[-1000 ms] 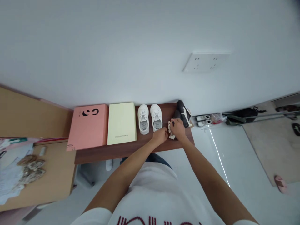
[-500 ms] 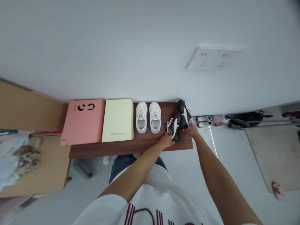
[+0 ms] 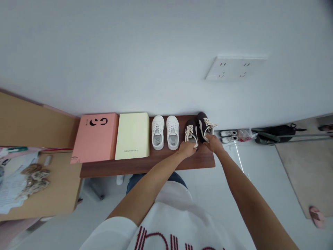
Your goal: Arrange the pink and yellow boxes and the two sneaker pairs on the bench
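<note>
At the right end of a brown wooden shelf [image 3: 166,159] are two dark brown sneakers with cream laces and stripes. My left hand [image 3: 187,148] grips the heel of the left dark sneaker [image 3: 191,129], which stands upright with its toe to the wall. My right hand [image 3: 212,143] has hold of the heel of the right dark sneaker [image 3: 203,124], tilted a little beside it. Left of them, a pair of white sneakers stands side by side: one white sneaker [image 3: 157,130] and its mate [image 3: 173,130], both toes to the wall.
A pale yellow box [image 3: 132,135] and a pink box [image 3: 96,137] sit on the shelf's left part. Above is a wall socket plate [image 3: 235,68]. A tan desk [image 3: 59,187] stands at the left. More shoes [image 3: 229,136] lie on the floor at right, and a pink slipper [image 3: 316,217] farther off.
The dark sneakers were tipped on their sides and touching. Now they are turned more upright, with openings and laces facing up, and slightly apart. The view has shifted a little.
</note>
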`<state>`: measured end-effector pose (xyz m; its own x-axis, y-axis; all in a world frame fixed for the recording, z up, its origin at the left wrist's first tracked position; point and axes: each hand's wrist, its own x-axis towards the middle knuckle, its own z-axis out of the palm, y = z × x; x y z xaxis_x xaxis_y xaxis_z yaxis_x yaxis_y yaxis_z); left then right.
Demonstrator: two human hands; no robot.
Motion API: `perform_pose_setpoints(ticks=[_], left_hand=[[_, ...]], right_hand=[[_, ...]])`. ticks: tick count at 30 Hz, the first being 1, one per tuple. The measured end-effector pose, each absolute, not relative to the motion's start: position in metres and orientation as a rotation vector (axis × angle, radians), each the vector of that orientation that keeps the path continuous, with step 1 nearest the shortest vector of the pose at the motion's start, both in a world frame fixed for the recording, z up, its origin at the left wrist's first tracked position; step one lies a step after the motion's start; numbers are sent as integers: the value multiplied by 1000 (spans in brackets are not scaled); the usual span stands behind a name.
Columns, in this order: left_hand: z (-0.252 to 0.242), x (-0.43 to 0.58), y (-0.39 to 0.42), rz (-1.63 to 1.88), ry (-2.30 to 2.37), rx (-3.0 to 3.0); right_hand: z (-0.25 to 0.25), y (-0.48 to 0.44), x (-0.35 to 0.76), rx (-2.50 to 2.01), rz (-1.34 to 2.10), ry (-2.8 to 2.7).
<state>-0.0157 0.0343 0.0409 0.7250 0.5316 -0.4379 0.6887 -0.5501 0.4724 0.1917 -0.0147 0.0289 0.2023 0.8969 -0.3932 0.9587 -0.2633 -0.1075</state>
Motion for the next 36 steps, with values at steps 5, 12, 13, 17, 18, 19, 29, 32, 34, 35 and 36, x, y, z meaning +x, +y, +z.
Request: perform_pose_setpoints(ticks=[5, 12, 13, 17, 18, 19, 29, 32, 34, 35, 36], left_hand=[[46, -7, 48, -409, 974, 2254], [36, 1, 56, -491, 1001, 2274], [35, 2, 57, -498, 1001, 2274], [35, 3, 59, -513, 989, 2283], [35, 4, 59, -514, 983, 2285], [35, 6, 60, -516, 977, 2288], [33, 20, 61, -528, 982, 2288], [33, 22, 59, -526, 1003, 2284], [35, 23, 58, -506, 1032, 2272], [35, 23, 57, -491, 1048, 2263], [36, 23, 57, -474, 1061, 2253]], right_hand=[[32, -13, 186, 2227, -538, 1787], [27, -9, 173, 2188, -535, 1757], [26, -8, 172, 2184, -530, 1753], [24, -5, 167, 2161, -512, 1748], [24, -4, 166, 2159, -511, 1749], [24, -3, 166, 2159, -509, 1750], [23, -5, 161, 2178, -540, 1713], [20, -4, 161, 2163, -542, 1715], [19, -4, 161, 2158, -545, 1717], [19, -3, 161, 2159, -546, 1717], [19, -3, 161, 2165, -547, 1716]])
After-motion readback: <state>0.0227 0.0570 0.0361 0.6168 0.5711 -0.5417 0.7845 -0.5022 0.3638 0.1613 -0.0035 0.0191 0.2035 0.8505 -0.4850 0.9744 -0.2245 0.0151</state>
